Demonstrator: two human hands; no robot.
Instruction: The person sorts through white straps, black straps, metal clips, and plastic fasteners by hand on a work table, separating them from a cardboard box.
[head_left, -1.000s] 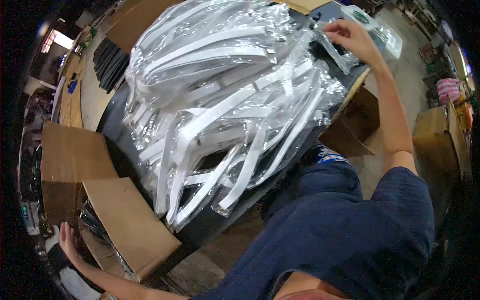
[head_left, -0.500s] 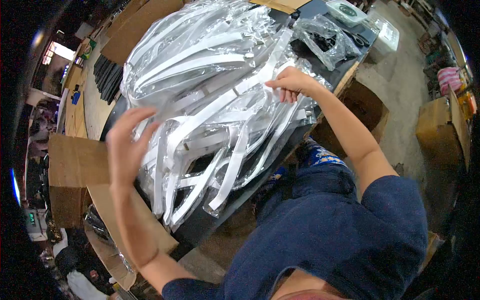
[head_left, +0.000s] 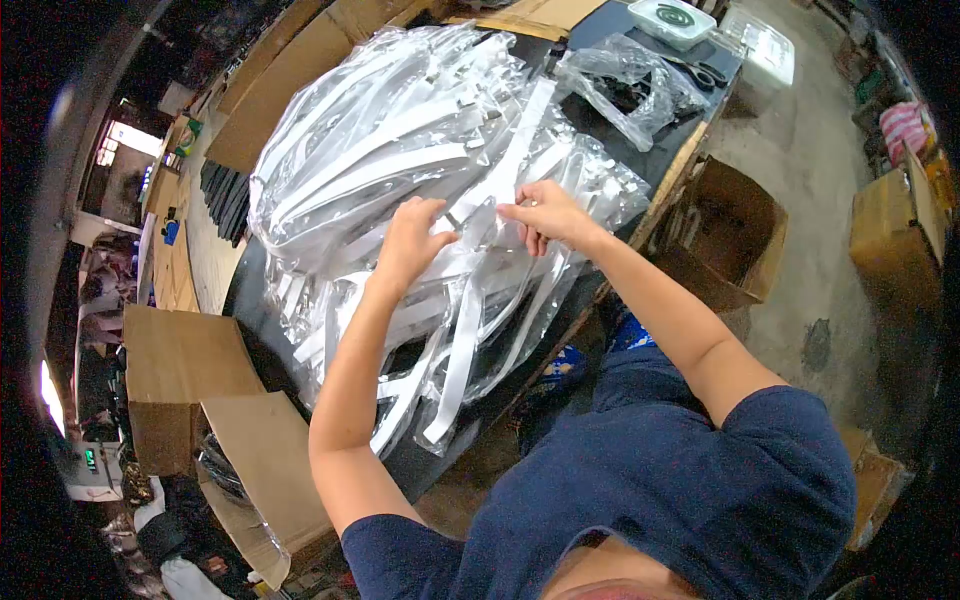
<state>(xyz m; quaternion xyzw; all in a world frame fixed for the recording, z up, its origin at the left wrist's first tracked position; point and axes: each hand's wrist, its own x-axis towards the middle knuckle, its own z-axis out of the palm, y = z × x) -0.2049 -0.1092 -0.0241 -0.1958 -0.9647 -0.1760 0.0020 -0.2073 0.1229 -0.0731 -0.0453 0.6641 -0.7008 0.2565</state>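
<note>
A heap of white elastic-looking straps in clear plastic sleeves [head_left: 360, 150] covers the dark table. Across its top runs one white strap [head_left: 520, 135], its far end near the table's back. My right hand [head_left: 550, 215] pinches this strap between thumb and fingers at the middle of the heap. Just left of it, my left hand [head_left: 410, 240] hovers close over the pile, thumb and fingers apart and holding nothing. Between the two hands, a small metal piece shows on the white strap. More sleeved straps hang toward the near edge of the table.
A crumpled clear bag with dark contents [head_left: 640, 90] lies at the back right, with black scissors [head_left: 708, 75] and a plastic tub [head_left: 672, 22] beyond. Open cardboard boxes stand left [head_left: 185, 370] and right [head_left: 730, 230] of the table. Black strips [head_left: 222, 200] lie at the far left.
My left hand has swung from the left side of the heap to beside my right hand. My right hand still pinches the white strap and sits slightly lower and left in view.
</note>
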